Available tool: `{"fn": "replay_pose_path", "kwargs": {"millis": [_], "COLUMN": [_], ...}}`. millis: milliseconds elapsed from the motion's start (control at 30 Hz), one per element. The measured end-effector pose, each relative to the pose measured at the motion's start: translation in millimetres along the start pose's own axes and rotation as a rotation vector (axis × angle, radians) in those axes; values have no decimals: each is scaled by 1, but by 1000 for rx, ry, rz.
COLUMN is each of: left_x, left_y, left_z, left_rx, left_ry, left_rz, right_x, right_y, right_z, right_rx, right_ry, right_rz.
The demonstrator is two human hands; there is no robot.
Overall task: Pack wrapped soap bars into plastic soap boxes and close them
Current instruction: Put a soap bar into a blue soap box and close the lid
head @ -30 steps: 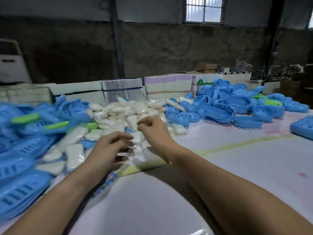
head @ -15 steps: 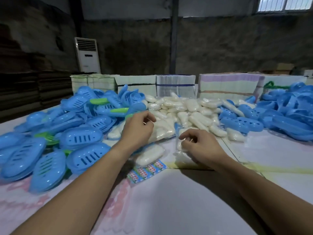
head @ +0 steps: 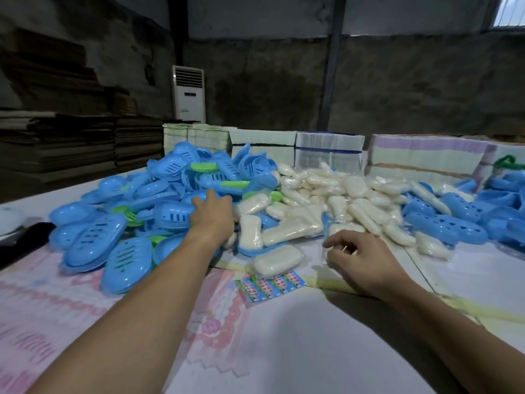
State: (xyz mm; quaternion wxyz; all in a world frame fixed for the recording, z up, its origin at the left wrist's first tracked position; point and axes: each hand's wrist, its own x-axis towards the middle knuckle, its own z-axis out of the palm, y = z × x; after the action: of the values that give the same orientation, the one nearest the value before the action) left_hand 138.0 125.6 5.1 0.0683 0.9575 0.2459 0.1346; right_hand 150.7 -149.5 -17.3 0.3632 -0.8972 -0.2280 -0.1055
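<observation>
A: Largest first: what is cut off or obscured?
B: The table [head: 284, 351] runs out of view on every side. The heap of blue soap boxes [head: 136, 211] at left overlaps itself, so single boxes are hard to separate; a second blue heap [head: 466, 220] is cut by the right edge. The pile of wrapped soap bars [head: 341, 200] lies between the two heaps, its rear bars blurred together.

A: And the hands?
B: The left hand [head: 211, 213] reaches into the left heap, fingers extended over a slotted box [head: 173, 216]; its fingertips are hidden, so I cannot tell whether it grips anything. The right hand [head: 360, 255] rests near the table's centre, fingers curled, pinching a clear plastic wrapper [head: 326, 251] that is barely discernible.

A: Orientation of the nearest bar?
B: One wrapped soap bar [head: 277, 261] lies flat on the table, in front of the pile, long axis running left-near to right-far. Just before it lies a printed sticker strip [head: 270, 284], similarly angled.
</observation>
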Motion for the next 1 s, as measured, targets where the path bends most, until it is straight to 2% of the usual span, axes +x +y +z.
{"fn": "replay_pose_path", "kwargs": {"millis": [300,467,567,700,767,833,900,933,1000], "left_x": [4,-4,-13,-31,-37,-38,-34,-33,-32], "left_y": [0,13,29,46,50,53,53,52,49], "left_z": [-3,-8,-12,-10,-7,-3,3,5,11], "left_rx": [-214,-374,-527,-593,-601,-622,-509,-401,-255], "left_ry": [193,296,227,-81,-118,16,148,141,30], "left_rz": [106,283,468,807,869,826,670,573,423], "right_x": [1,1,2,2,3,5,6,7,8], "right_y": [2,2,2,4,5,8,12,13,16], "right_z": [1,1,1,1,0,0,1,1,1], "right_rx": [46,91,110,143,116,48,-71,-120,-191], "right_ry": [13,19,22,34,39,51,57,58,42], "right_rz": [-26,-16,-10,6,11,15,18,36,93]}}
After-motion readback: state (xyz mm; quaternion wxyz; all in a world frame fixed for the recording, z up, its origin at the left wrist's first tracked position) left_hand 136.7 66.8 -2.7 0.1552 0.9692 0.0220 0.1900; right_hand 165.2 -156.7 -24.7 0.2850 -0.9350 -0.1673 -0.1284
